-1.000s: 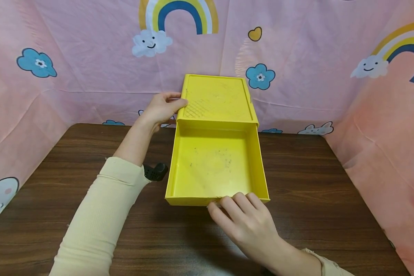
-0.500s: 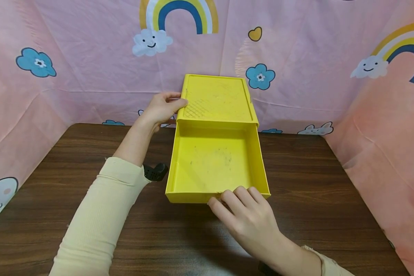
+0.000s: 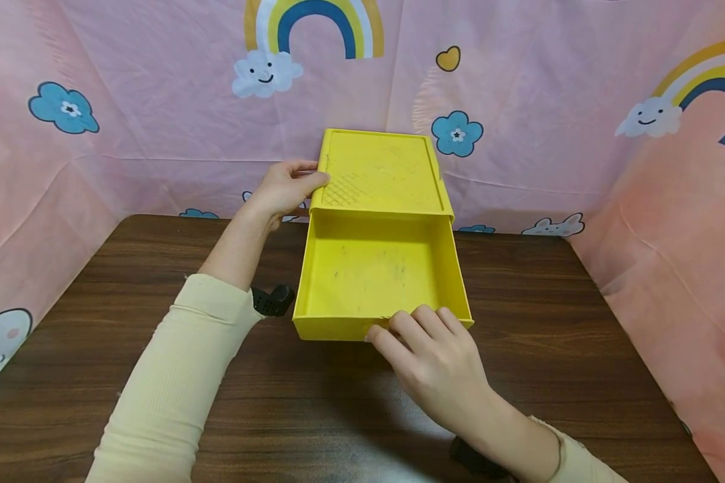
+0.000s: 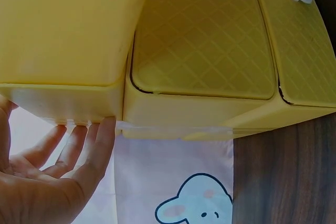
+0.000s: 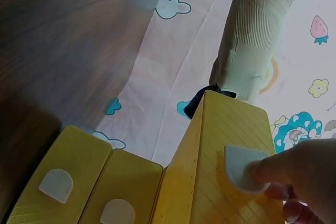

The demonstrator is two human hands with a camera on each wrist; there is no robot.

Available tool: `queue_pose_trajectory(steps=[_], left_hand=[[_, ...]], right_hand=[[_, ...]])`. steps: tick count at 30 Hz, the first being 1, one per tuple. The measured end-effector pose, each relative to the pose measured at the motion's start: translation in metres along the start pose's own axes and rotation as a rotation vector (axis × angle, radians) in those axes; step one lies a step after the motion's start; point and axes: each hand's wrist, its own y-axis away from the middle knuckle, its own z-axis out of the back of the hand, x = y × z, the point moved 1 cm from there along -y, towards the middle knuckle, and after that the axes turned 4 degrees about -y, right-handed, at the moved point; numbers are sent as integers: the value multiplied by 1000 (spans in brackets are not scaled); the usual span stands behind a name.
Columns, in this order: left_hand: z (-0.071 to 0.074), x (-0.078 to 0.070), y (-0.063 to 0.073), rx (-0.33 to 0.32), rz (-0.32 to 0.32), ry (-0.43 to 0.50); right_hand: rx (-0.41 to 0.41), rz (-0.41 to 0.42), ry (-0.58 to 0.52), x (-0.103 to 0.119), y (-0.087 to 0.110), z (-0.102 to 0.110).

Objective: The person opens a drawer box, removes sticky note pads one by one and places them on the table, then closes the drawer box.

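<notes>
A yellow plastic drawer unit (image 3: 380,171) stands upright at the back of the table. Its top drawer (image 3: 368,282) is pulled partway out, bare inside apart from dark scuffs. My right hand (image 3: 441,376) holds the drawer's front, fingers bent over the rim. In the right wrist view the thumb presses the white handle (image 5: 241,169). My left hand (image 3: 284,191) steadies the unit's left side, thumb on the top edge. The left wrist view shows its fingers (image 4: 97,150) extended, fingertips against the yellow wall; the thumb is mostly cut off there.
Two lower drawers with diamond-patterned fronts (image 5: 63,166) and white handles (image 5: 56,185) are shut beneath. Dark wood tabletop (image 3: 550,349) surrounds the unit. Pink printed cloth (image 3: 519,100) hangs close behind and at both sides.
My right hand has moved away from me, sliding the top drawer a little farther into the unit. The left hand stays in place on the side.
</notes>
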Motion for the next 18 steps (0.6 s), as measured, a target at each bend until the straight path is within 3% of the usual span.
queue_pose_trajectory(steps=[18], left_hand=[[-1, 0, -1, -5, 1, -2]], right_hand=[[10, -55, -36, -12, -4, -7]])
